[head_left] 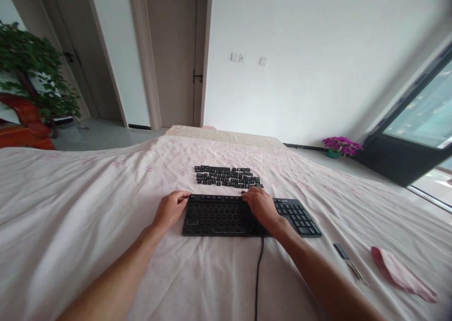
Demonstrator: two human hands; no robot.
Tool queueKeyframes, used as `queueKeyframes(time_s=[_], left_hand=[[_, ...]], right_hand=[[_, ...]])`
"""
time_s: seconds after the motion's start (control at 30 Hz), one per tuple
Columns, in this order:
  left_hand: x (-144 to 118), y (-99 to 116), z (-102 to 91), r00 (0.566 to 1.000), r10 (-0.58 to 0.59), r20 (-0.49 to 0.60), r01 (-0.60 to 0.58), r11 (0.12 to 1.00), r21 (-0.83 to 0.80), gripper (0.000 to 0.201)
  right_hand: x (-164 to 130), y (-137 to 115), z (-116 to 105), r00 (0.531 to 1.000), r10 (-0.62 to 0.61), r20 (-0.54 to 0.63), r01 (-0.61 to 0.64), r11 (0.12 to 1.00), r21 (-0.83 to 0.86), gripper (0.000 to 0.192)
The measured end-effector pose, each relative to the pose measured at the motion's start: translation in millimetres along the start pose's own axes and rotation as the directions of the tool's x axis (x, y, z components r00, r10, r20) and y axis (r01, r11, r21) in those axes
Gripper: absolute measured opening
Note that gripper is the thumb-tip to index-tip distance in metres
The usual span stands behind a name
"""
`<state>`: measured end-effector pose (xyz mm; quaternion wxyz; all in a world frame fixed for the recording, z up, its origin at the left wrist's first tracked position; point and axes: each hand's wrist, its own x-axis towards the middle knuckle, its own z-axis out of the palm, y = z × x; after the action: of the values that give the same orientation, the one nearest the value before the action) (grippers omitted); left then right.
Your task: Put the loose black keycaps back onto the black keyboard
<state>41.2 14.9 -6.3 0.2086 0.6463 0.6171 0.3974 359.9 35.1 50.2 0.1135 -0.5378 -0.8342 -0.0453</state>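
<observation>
Black keyboard (pixel 226 216) on a bed (pixel 70 203), most keycaps stripped, both hands on it.

The keyboard lies on the pink-patterned sheet in front of the person, its cable (pixel 259 274) trailing toward the camera. The left hand (pixel 171 209) curls loosely around the keyboard's left end; the right hand (pixel 259 203) rests on the top edge, fingers bent, whether it pinches anything I cannot tell. Loose keycaps (pixel 228 176) sit in rows just behind. A puller tool (pixel 349 260) and pink cloth (pixel 402 274) lie to the right.
</observation>
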Motion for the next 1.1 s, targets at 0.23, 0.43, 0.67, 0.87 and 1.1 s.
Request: queueKeyframes(time_s=[0.23,0.43,0.67,0.87,1.1], left_hand=[[1,2,-0.9,1.0,0.001,0.004,-0.001,1.0,0.002,0.028],[1,-1,0.4,1.0,0.01,0.002,-0.01,1.0,0.0,0.029],[-1,-4,1.0,1.0,0.01,0.008,-0.01,1.0,0.003,0.03],[1,-1,0.0,1.0,-0.007,-0.001,0.007,1.0,0.023,0.03],[1,0,-1.4,1.0,0.016,-0.026,-0.013,0.994,0.104,0.037]], right_hand=[[-2,-6,-3,0.999,-0.04,0.004,0.04,0.997,-0.058,0.029],[-8,-15,-3,0.995,-0.08,0.054,0.09,0.977,-0.195,0.024],[-16,-29,-4,0.994,-0.08,0.072,0.096,0.961,-0.258,0.032],[-18,-4,-16,0.997,0.017,0.07,-0.016,1.0,-0.009,0.046],[-56,61,-28,0.85,0.488,-0.198,-0.501,0.865,-0.015,0.046]])
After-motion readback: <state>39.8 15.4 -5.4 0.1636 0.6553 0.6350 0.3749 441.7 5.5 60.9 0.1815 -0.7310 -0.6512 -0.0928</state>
